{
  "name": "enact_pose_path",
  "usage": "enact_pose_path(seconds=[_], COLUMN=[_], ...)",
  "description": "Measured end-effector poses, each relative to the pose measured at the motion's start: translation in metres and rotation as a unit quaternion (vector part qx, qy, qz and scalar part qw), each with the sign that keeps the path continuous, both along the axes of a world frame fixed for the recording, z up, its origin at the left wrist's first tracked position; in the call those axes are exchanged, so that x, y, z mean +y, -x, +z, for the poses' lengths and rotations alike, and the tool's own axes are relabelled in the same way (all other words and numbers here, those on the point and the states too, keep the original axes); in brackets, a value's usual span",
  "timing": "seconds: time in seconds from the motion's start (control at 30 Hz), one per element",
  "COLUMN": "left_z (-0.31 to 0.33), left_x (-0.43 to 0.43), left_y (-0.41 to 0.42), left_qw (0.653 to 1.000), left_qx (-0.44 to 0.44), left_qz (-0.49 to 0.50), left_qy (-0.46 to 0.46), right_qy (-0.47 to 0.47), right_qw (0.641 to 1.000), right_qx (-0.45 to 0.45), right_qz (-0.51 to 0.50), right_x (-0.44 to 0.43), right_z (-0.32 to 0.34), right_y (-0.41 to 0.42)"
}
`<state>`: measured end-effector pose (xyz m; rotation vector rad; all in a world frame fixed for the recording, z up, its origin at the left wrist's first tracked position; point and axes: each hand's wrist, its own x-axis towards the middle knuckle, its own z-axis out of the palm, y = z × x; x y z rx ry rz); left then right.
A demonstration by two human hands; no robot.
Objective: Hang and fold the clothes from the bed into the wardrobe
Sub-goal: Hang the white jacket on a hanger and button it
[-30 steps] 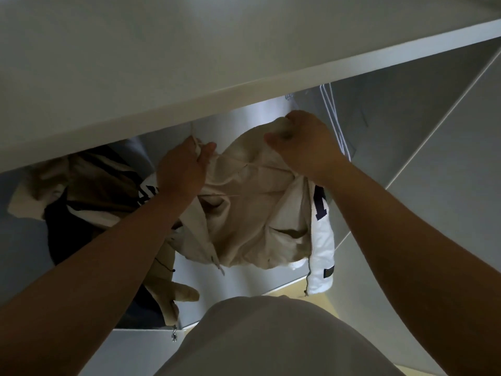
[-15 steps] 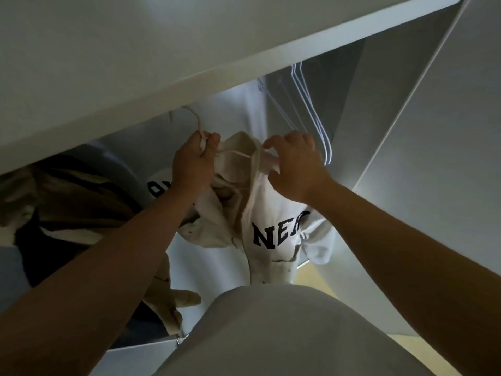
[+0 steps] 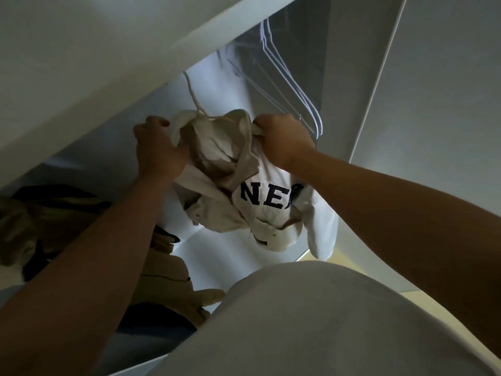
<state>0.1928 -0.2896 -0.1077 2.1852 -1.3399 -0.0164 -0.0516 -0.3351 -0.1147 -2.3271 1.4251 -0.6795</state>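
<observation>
Inside the wardrobe (image 3: 433,131) the cream lettered sweatshirt (image 3: 268,199) is held up, bunched. The left hand (image 3: 157,150) and right hand (image 3: 284,142) each clamp curled fingers on a shoulder; its hanger hook (image 3: 191,90) rises between them, nearer the left, leaning up-left

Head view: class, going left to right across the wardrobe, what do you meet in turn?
First the dark-and-tan hung clothes → left hand → cream sweatshirt, gripped by both hands → right hand → white wardrobe panel. The empty hangers overlap the right hand, so they are left out.
</observation>
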Motion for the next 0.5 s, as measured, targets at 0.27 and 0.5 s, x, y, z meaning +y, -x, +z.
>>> enact_pose_path(seconds=[0.27,0.5], left_z=[-0.027,-0.009], left_x=[0.024,0.013], left_y=[-0.037,-0.036], left_qw=[0.993,0.997], left_qx=[-0.017,0.049], left_qz=[0.084,0.051], left_qy=[-0.086,0.016], right_qy=[0.021,0.033], right_qw=[1.000,0.998], right_qx=[-0.010,-0.037], right_qz=[-0.017,-0.027], right_x=[-0.007,-0.008], right_z=[0.013,0.023], right_y=[-0.024,-0.056])
